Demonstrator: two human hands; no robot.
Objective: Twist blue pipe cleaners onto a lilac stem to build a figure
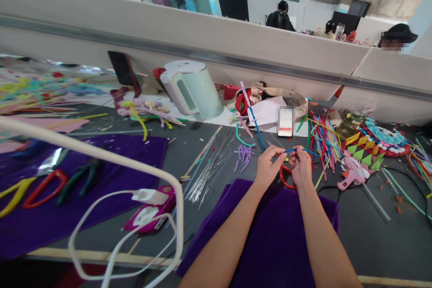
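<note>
My left hand [270, 162] and my right hand [301, 165] are close together above a folded purple cloth [280, 234], both pinched on a blue pipe cleaner [289, 150]. A short stretch of it spans the gap between my fingertips. From beside my left hand a long blue stem with a lilac top [257, 129] slants up and away; whether it joins the held piece I cannot tell. Red-handled scissors [287, 183] lie just under my hands, partly hidden by them. Short lilac pieces [243, 156] are scattered left of my left hand.
Thin silver wires [211, 162] and a pale kettle [194, 90] are to the left. Coloured pipe cleaners [326, 139], a pink glue gun [354, 171] and its cord lie right. A phone [285, 122] stands behind my hands. A white cable [145, 159] loops across the left foreground.
</note>
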